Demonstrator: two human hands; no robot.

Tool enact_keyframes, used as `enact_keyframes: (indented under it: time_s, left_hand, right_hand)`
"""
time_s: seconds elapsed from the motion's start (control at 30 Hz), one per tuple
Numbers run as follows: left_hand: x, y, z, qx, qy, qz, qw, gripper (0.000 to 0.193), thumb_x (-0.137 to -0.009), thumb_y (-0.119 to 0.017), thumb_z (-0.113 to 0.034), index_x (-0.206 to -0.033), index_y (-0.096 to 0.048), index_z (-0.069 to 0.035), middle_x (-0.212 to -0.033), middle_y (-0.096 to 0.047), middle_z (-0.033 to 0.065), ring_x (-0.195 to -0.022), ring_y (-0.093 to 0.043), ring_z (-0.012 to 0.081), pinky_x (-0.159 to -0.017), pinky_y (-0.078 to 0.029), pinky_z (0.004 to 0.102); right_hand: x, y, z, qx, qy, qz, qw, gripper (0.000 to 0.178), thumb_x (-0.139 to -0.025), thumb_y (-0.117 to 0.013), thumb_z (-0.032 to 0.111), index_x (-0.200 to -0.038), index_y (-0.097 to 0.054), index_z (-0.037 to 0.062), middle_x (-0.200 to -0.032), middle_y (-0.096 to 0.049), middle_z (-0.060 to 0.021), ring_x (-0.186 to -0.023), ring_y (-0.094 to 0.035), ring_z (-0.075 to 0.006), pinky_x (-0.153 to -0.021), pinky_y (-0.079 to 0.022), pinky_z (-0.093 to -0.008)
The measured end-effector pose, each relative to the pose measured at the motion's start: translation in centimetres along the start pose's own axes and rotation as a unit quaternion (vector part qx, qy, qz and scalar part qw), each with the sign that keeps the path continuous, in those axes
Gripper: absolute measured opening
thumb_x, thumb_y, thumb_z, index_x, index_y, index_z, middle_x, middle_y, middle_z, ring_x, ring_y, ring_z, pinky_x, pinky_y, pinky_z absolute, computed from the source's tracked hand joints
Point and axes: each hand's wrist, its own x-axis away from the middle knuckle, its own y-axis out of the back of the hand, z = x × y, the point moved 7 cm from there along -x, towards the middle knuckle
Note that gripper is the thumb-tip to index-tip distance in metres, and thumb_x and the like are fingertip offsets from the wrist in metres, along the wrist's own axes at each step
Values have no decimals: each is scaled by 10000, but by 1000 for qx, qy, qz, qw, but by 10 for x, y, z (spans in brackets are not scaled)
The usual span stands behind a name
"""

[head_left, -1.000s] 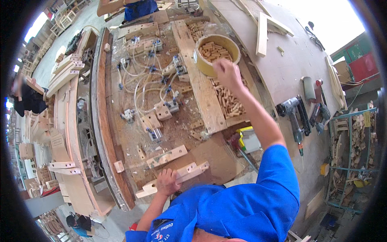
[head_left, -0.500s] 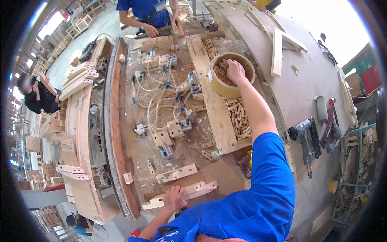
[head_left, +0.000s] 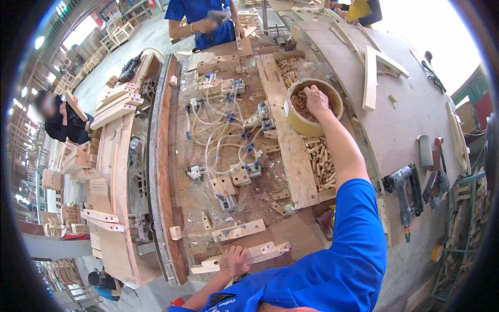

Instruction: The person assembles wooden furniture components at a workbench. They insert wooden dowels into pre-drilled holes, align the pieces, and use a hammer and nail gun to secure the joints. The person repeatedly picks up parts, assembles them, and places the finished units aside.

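Observation:
My left hand (head_left: 235, 261) is closed over two pale wooden rails (head_left: 274, 251) with drilled holes, lying side by side near my body. Just beyond them, a separate wooden block (head_left: 238, 230) lies flat on the bench. My right arm reaches far forward, and my right hand (head_left: 316, 100) dips into a round yellow-brown tub (head_left: 307, 125) of wooden dowels (head_left: 298, 102). Its fingers are drawn together, and what sits at the fingertips is too hidden to tell. More loose dowels (head_left: 321, 162) fill a wooden trough beside the tub.
Clamping jigs with clear air hoses (head_left: 221, 140) cover the bench's middle. A long raised beam (head_left: 165, 171) borders its left side. On the right table lie a nail gun (head_left: 399, 190) and a V-shaped wooden frame (head_left: 370, 78). A co-worker in blue (head_left: 200, 23) stands across the bench.
The whole view has shifted, so the bench appears farther right. My right fingers are more bunched together in the tub. The co-worker opposite has raised one hand. My left hand stays on the rails.

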Motion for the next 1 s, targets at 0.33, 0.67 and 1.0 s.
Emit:
enact_keyframes:
  time_s: [0.33,0.67,1.0]
  left_hand:
    - [12,-15,4,-9,-9,-18,1000,555,-664,-840,-334,-1118,-631,-93,-969,-576,129,-923,-605,345,-741,-505,461]
    - [0,-21,-13,-19,-38,-68,997,538,-710,-880,-377,-1076,-600,-100,-982,-576,119,-936,-612,344,-792,-509,480]
    - [5,-20,-21,-45,-40,-67,996,538,-725,-882,-398,-1081,-594,-114,-996,-593,107,-942,-623,339,-783,-522,476]
  right_hand:
    - [145,79,7,-376,46,-92,921,154,-991,-734,167,-1092,-721,52,-895,-739,-109,-807,-700,-238,-781,-552,-378]
    - [543,-47,35,-494,-178,230,820,155,-981,-735,125,-1101,-742,27,-944,-740,-49,-853,-656,-122,-765,-544,-321]
    - [546,-43,66,-372,55,164,912,167,-956,-661,174,-985,-717,19,-1041,-740,-220,-1033,-698,-428,-879,-554,-515]
